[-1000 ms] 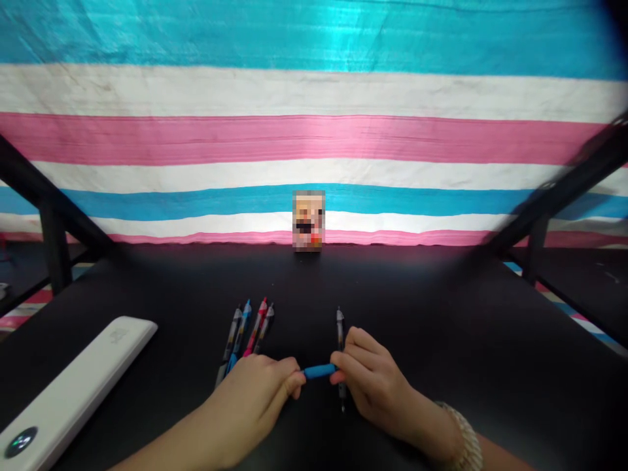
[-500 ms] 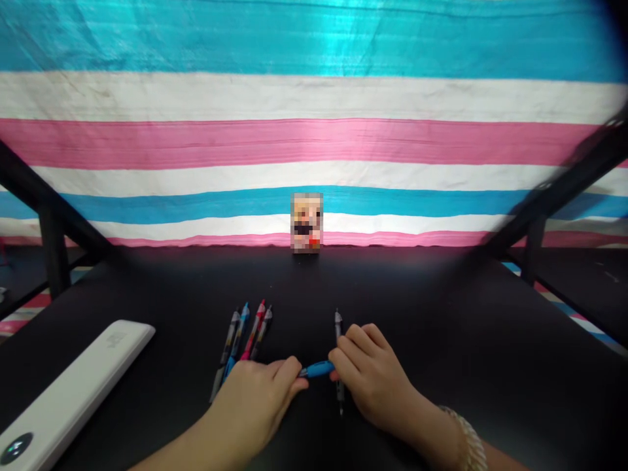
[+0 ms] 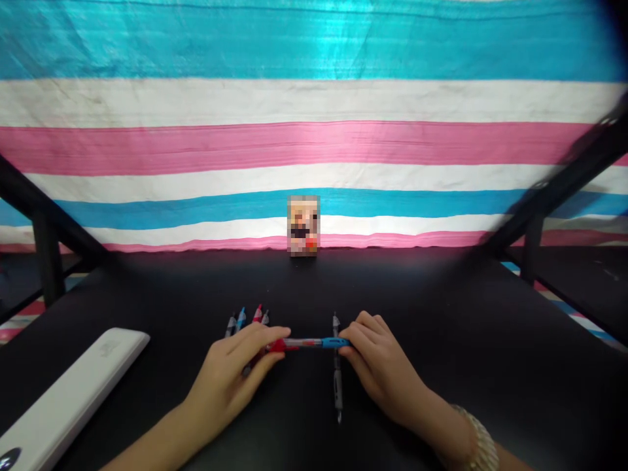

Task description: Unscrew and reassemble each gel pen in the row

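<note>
Pen (image 3: 309, 343), lower centre: my left fingers (image 3: 275, 333) and right fingers (image 3: 352, 333) pinch its ends. Slack grip could drop it.

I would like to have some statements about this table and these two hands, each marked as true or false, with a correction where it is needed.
1. The left hand and the right hand hold one pen between them. True.
2. The right hand holds the red end. False: it holds the blue grip; the red end is at the left hand.
3. A bracelet is on the right wrist. True.
4. The white device lies right of both hands. False: the white device lies to their left.
5. A grey pen lies on the table. True.
</note>
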Tool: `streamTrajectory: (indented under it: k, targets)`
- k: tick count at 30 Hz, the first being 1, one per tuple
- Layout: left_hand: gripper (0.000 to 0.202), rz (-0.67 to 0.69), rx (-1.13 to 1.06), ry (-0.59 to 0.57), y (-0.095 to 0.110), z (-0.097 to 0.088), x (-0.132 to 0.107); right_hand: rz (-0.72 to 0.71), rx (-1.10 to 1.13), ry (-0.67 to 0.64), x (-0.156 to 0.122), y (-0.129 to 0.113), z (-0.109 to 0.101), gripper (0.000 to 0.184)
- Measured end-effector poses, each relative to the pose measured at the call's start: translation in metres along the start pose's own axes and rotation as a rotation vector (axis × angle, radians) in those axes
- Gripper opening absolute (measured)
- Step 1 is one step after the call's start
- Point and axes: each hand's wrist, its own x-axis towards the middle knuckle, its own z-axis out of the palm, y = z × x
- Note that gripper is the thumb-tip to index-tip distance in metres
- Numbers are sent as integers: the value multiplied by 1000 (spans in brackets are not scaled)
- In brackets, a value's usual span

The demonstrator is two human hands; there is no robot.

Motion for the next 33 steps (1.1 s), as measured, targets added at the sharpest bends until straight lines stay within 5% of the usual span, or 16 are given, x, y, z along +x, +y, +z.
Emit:
streamTrajectory:
  k: [7, 13, 18, 22, 27, 33]
  targets:
    - [23, -85, -108, 64, 7, 4, -7, -10, 117, 102, -2, -2, 0, 29]
    - [21, -350, -197, -20, 13, 7, -2, -53, 143, 182, -4, 0, 2, 20]
    - [20, -378, -230, 43, 19, 6, 1, 158, 388, 61, -3, -2, -10, 11]
    - [19, -364, -247, 94, 19, 7, -1, 334, 531, -83, 0, -4, -12, 36]
    - [18, -367, -199, 91, 16, 8, -4, 472, 639, -106, 4, -4, -10, 17]
    - [19, -399, -213, 99, 19, 8, -4, 518, 685, -169, 4, -2, -11, 42]
